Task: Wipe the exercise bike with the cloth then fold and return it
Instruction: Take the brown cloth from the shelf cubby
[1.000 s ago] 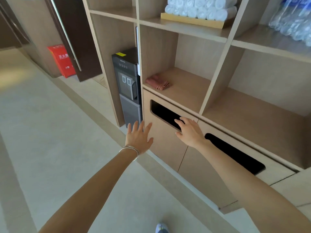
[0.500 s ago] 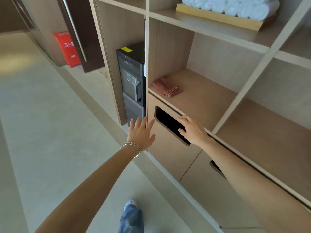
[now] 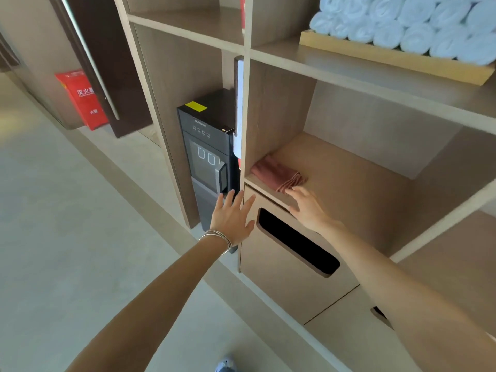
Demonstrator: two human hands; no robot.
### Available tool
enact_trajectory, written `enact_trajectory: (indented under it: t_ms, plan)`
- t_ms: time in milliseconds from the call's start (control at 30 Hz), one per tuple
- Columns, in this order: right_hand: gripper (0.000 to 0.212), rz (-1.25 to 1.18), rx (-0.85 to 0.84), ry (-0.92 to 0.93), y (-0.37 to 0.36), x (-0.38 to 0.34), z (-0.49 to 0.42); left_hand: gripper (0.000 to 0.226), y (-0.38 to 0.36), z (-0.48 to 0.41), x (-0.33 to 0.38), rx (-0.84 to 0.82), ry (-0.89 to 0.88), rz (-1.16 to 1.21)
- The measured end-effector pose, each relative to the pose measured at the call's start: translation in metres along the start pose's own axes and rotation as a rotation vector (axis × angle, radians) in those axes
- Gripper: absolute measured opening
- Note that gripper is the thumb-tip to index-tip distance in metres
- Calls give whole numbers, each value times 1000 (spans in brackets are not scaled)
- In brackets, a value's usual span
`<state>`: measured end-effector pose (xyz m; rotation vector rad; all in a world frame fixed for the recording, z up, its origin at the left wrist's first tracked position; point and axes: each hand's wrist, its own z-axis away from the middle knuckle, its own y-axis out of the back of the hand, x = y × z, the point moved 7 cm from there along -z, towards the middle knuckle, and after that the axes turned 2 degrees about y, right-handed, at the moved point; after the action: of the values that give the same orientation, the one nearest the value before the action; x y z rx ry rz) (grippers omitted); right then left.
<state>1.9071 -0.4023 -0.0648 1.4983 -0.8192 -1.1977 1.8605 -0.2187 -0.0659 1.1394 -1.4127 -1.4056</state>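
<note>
Fetching step, I judge: folded cloth (image 3: pixel 279 174) lies in the shelf's (image 3: pixel 349 183) near left corner; my right hand (image 3: pixel 306 208), fingers straight and empty, tips just beside it; left hand (image 3: pixel 232 218) splayed, empty; next I must pinch its near edge.

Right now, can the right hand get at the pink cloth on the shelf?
Probably yes. The right hand, fingers straight, is at the near edge of the folded pink cloth, which lies at the open front of the shelf. Nothing stands between them.
</note>
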Motion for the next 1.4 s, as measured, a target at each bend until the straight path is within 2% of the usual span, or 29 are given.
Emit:
enact_trajectory:
  t_ms: [233,467,700,867,1067,1233,1400]
  plan:
    - [48,-46,-15,11,-19,6,-48,65,-23,-28,-12,-39,-45,25]
    - [47,-175,19,62,-30,3,-108,66,-42,-47,-22,-53,1,83]
    - [61,-130,-10,126,-48,17,-155,64,-59,-63,-32,-73,70,110]
    - [62,-227,46,191,-50,34,-149,64,-67,-69,-31,-79,95,145]
    - [57,-292,87,363,-50,42,-110,63,-82,-71,-18,-84,72,185]
    - [77,-132,87,446,-55,50,-87,64,-83,-74,-8,-49,16,216]
    - [65,-114,179,467,-44,36,-89,62,-85,-74,-6,-32,40,228]
